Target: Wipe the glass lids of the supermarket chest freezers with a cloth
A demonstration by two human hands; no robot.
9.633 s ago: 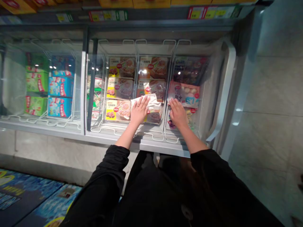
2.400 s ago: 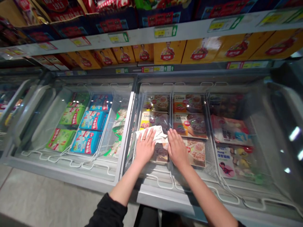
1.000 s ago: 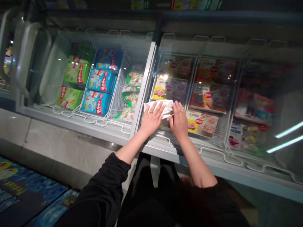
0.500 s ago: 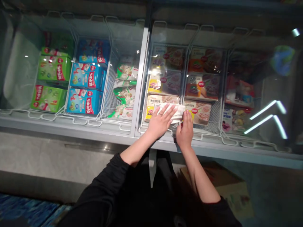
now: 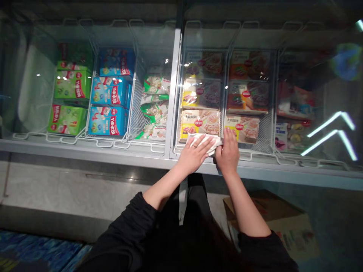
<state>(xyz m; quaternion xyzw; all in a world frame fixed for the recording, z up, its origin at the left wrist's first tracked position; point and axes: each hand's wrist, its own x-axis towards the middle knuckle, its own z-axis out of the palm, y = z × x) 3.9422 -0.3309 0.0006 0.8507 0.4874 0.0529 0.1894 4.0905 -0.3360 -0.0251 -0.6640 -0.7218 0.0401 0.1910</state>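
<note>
My left hand (image 5: 195, 153) lies flat, fingers spread, pressing a folded white cloth (image 5: 217, 141) onto the glass top of a chest freezer. The cloth is near the freezer's front frame (image 5: 136, 156). Close on its right, my right hand (image 5: 229, 153) rests at the front edge with its fingers stretched out. Nothing shows in that hand, though its palm side is hidden. Beneath the glass, behind the cloth, sits a beige food box (image 5: 200, 122). A similar box (image 5: 242, 128) lies beyond my right fingertips.
Wire baskets inside the freezer hold green boxes (image 5: 68, 120), blue boxes (image 5: 107, 120) and green-and-white bags (image 5: 155, 109). A grey divider bar (image 5: 173, 87) runs front to back. A cardboard box (image 5: 295, 230) stands on the floor at lower right. Bright reflections cross the glass at right.
My left hand and the cloth have slid toward the front edge and slightly left across the glass, uncovering more of the beige box. My right hand stays by the edge. The view has shifted slightly.
</note>
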